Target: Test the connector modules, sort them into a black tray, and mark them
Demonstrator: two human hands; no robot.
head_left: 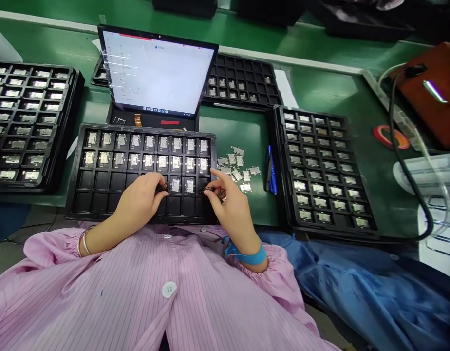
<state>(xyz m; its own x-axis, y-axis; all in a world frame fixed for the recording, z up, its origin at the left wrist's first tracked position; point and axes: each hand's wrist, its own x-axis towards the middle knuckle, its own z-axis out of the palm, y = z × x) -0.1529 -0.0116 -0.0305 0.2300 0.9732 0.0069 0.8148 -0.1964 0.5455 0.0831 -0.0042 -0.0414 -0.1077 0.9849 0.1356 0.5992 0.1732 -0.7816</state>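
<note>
At the near edge of the green bench (243,117), I record a black compartment tray (86,201) lying between the person and a lit screen (155,73) on the far side. Small silvery parts (176,185) fill its two far rows; at least two more sit in the third row, between the hands.

Left hand (139,195): over the third row, fingers curled, thumb and index drawn toward each other. Right hand (232,201): at the tray's right end, thumb and index nearly meeting. Something dark shows at both sets of fingertips; I cannot tell whether it is gripped or is a covering on the fingers.

Loose pieces (236,174) of similar look lie scattered and partly overlapping just right of the tray, with a blue tool (272,170) farther right, beside another filled tray (369,214).

Handling assessment: I judge each part light, thin and stiff, with a smooth metallic face likely to slide under a fingertip. Bending or scratching seems the main risk. I would take hold by two opposite edges, lightly, keeping pressure off the broad face. The compartment walls leave little finger room, so fingertips only. The tray itself looks rigid and is best held by its outer rim.
</note>
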